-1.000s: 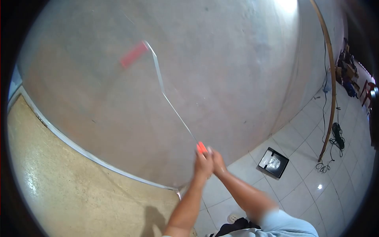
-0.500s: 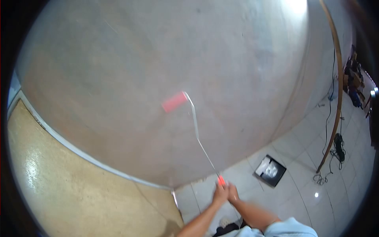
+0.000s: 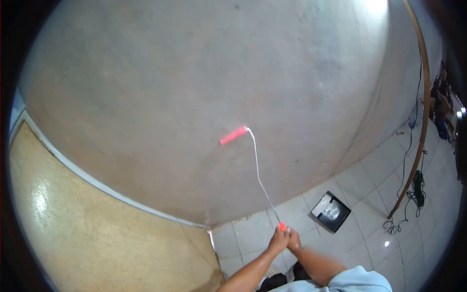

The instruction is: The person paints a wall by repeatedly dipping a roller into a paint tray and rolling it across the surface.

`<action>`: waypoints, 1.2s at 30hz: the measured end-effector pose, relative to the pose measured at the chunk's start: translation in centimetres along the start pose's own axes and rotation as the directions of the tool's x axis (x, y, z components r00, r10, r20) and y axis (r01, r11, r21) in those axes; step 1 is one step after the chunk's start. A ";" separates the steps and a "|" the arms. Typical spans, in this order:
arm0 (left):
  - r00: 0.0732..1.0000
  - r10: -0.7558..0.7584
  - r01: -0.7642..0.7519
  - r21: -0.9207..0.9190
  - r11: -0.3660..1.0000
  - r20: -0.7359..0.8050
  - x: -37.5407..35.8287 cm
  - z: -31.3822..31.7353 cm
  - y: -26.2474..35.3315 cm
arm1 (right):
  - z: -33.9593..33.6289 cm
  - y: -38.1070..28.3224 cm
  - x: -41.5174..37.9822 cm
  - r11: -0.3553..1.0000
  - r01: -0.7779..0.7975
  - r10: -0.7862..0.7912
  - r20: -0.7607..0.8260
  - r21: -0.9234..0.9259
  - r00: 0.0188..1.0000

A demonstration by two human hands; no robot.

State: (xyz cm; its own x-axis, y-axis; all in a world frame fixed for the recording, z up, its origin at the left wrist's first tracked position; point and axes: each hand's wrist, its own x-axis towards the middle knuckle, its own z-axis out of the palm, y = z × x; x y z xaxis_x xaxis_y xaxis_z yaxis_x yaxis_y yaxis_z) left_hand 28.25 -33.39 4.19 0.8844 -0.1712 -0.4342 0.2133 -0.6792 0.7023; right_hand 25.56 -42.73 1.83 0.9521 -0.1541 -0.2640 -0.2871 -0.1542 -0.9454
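Gripping the paint roller [image 3: 253, 165], both hands [image 3: 286, 240] press it against the wall [image 3: 194, 87].

Both forearms extend forward and upward from the lower edge, converging at the wrists. Left hand [image 3: 278, 242] and right hand [image 3: 293, 241] are pressed together side by side, fingers curled closed in a shared grip. The right upper arm bears a light-blue sleeve [image 3: 355, 281].
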 end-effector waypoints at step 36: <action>0.997 0.032 -0.033 0.019 0.999 0.067 6.4 7.6 1.5 | -5.7 7.0 5.0 0.999 -0.054 0.054 -0.117 0.003 0.992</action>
State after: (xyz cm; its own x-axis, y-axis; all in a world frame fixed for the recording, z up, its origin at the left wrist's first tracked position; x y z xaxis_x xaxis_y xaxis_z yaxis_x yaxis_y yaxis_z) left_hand 31.02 -40.91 -1.84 0.8610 -0.2401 -0.4483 0.1761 -0.6862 0.7057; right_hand 27.74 -50.16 -4.98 0.9164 -0.2751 -0.2908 -0.3382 -0.1431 -0.9301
